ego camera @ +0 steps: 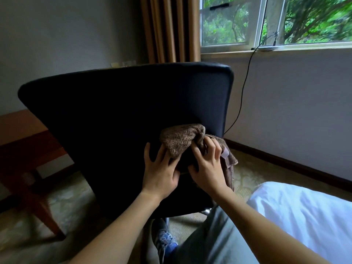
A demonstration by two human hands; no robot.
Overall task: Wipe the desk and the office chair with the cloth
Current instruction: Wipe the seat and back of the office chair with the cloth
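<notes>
The back of a black office chair (114, 111) fills the middle of the view, its backrest facing me. A brown terry cloth (179, 139) lies bunched against the lower right of the backrest. My right hand (207, 166) grips the cloth, fingers curled into its folds, with a loose end hanging below the wrist. My left hand (162, 170) lies beside it with fingers spread, fingertips touching the cloth's lower edge and the chair back. Part of the wooden desk (22, 130) shows at the left behind the chair.
A white bed (308, 212) stands at the lower right, close to the chair. A black cable (245, 82) hangs from the window sill (276, 50) down the wall. Brown curtains (171, 27) hang behind. Patterned carpet (68, 202) covers the floor; my shoe (163, 239) is under the chair.
</notes>
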